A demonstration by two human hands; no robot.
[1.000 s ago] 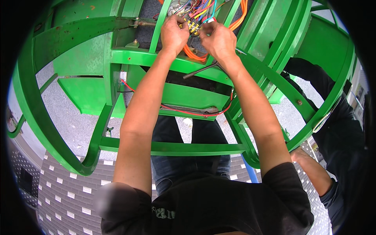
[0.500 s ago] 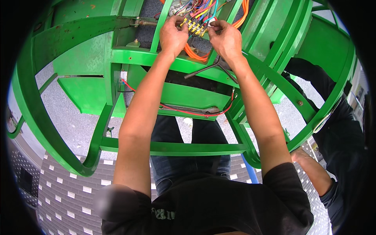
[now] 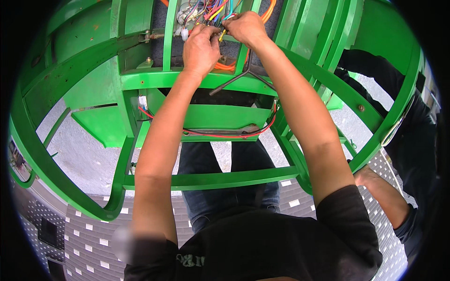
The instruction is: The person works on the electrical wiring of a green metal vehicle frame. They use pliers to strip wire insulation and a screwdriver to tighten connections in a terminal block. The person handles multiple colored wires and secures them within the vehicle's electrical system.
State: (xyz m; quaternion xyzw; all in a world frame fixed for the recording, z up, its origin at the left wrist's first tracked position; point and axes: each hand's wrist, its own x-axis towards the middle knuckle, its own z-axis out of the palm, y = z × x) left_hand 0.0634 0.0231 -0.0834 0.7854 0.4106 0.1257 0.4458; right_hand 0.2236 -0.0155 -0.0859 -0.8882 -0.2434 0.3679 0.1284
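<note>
My left hand (image 3: 200, 52) reaches into the wiring in the green frame (image 3: 145, 80) at the top of the picture, its fingers closed beside a yellow connector (image 3: 222, 35); what they grip is hidden. Above and to its right, my right hand (image 3: 246, 29) is bent over the same wires (image 3: 216, 9), fingertips pinched on something I cannot make out. A white plug (image 3: 184, 33) lies just left of my fingers. Orange cables (image 3: 268, 10) run at the right of the wiring, and a black three-armed tool (image 3: 218, 89) rests on the crossbar below my right hand.
A red and black cable (image 3: 243, 136) runs along the lower green panel. Another person in dark clothing (image 3: 410, 154) is at the right, their bare forearm (image 3: 386, 199) beside the curved rail. My legs (image 3: 201, 159) show through the frame, over grey paving (image 3: 93, 234).
My right hand has moved up and left over the wires, and my left hand slightly lower. The yellow connectors are now mostly covered by my fingers. The view has shifted slightly.
</note>
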